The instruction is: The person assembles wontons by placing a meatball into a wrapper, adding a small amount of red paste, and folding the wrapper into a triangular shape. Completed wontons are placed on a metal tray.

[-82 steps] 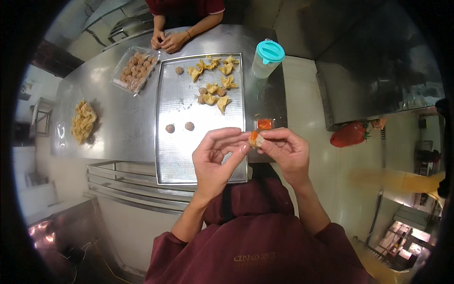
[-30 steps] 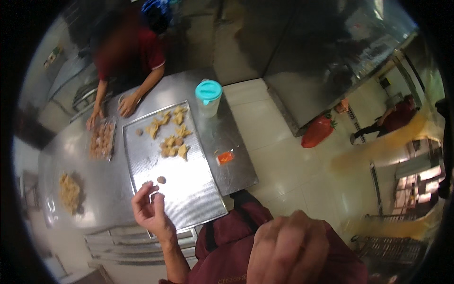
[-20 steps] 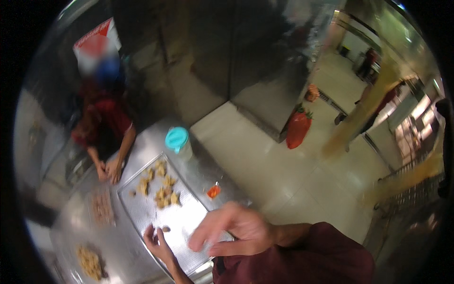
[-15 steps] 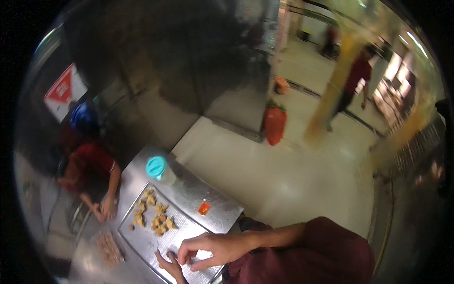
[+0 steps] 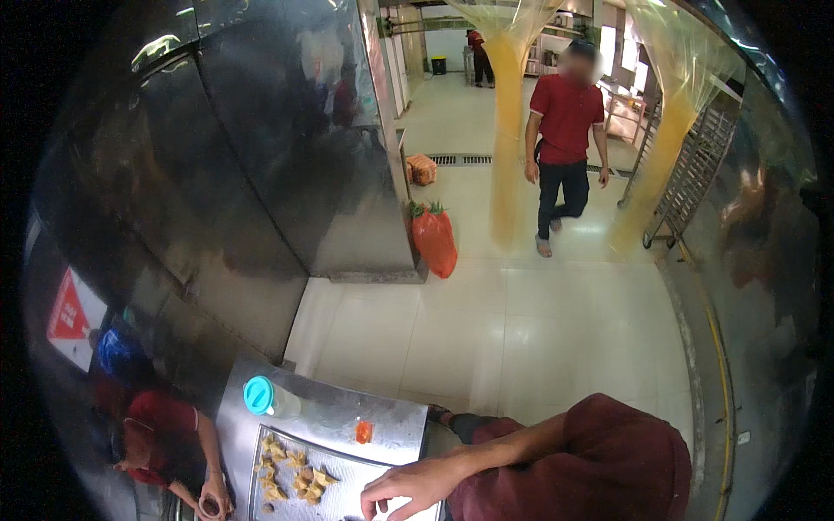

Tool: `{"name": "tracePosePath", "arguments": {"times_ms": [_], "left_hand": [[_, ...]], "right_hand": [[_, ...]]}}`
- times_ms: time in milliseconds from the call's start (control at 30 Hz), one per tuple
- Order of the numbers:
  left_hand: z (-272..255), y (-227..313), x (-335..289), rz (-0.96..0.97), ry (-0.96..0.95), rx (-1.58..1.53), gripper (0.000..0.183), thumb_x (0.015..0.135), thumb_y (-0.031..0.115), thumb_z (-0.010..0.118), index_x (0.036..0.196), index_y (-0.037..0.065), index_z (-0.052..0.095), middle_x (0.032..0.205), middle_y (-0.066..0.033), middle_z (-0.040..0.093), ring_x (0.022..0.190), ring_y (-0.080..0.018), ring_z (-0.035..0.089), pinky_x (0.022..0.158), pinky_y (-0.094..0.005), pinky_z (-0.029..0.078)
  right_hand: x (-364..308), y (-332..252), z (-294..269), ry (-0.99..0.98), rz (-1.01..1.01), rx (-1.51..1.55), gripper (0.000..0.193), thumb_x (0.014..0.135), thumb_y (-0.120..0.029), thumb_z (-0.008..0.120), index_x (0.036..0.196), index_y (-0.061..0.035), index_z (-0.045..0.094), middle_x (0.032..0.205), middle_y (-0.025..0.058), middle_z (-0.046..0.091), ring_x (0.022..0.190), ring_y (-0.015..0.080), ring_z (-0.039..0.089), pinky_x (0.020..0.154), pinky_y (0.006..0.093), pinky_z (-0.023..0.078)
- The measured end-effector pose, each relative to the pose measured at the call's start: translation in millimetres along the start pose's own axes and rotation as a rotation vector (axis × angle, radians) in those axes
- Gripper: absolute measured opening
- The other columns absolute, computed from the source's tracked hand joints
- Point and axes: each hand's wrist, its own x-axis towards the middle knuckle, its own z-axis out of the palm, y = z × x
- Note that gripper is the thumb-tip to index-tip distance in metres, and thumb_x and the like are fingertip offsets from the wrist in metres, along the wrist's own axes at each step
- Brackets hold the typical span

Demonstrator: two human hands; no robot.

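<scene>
My right hand (image 5: 415, 488) hovers over the near right part of a metal tray (image 5: 347, 469) at the lower edge of the view. Its fingers are bent and apart, with nothing visible in them. My left hand is out of the picture. On the tray, left of my right hand, lie several folded golden dough pieces (image 5: 308, 484) that look like filled dumplings. A small round brown piece (image 5: 268, 508) sits near them.
A clear jug with a turquoise lid (image 5: 259, 395) and a small orange-red packet (image 5: 364, 430) stand on the steel table (image 5: 326, 399). At left, a co-worker (image 5: 165, 434) has hands together. Another person (image 5: 565, 122) walks nearer across the floor. A red net sack (image 5: 433, 243) leans by a steel cabinet.
My view has swung up and toward the walkway, so the table sits lower and my left hand has dropped out of sight. The walking person now faces this way.
</scene>
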Motion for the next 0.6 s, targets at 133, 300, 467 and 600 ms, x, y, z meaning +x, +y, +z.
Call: {"name": "tracePosePath", "arguments": {"times_ms": [133, 300, 467, 600], "left_hand": [[-21, 25, 25, -0.248, 0.009, -0.285, 0.033, 0.097, 0.034, 0.07, 0.094, 0.002, 0.076, 0.08, -0.0239, 0.072, 0.075, -0.0377, 0.069, 0.073, -0.0539, 0.052], [-55, 115, 67, -0.482, -0.236, -0.354, 0.04, 0.109, 0.028, 0.07, 0.133, -0.004, 0.071, 0.128, -0.0203, 0.072, 0.123, -0.0315, 0.067, 0.11, -0.0452, 0.053], [-9, 177, 93, -0.591, -0.351, -1.136, 0.013, 0.11, 0.011, 0.066, 0.114, -0.001, 0.068, 0.094, 0.0011, 0.062, 0.087, -0.0079, 0.058, 0.073, -0.0234, 0.047], [14, 146, 149, -0.738, -0.161, -1.373, 0.029, 0.11, 0.02, 0.069, 0.128, -0.002, 0.069, 0.115, -0.0064, 0.073, 0.102, -0.0169, 0.07, 0.091, -0.0267, 0.059]], "right_hand": [[-10, 4, -3, 0.008, 0.037, -0.067, 0.031, 0.1, -0.02, 0.072, 0.122, -0.002, 0.059, 0.121, 0.0131, 0.066, 0.117, 0.0272, 0.065, 0.099, 0.0431, 0.054], [-14, 7, -14, 0.011, 0.05, -0.219, 0.035, 0.096, -0.02, 0.074, 0.123, -0.0027, 0.059, 0.121, 0.0151, 0.066, 0.115, 0.0308, 0.065, 0.099, 0.0454, 0.054], [-29, -2, -37, -0.114, 0.071, -0.301, 0.04, 0.098, -0.016, 0.075, 0.131, -0.0014, 0.058, 0.124, 0.0179, 0.064, 0.118, 0.0374, 0.066, 0.1, 0.048, 0.054], [-58, -10, -49, 0.004, -0.027, -0.279, 0.044, 0.098, -0.019, 0.076, 0.136, -0.0024, 0.061, 0.128, 0.0167, 0.069, 0.116, 0.0372, 0.07, 0.1, 0.0474, 0.056]]}}
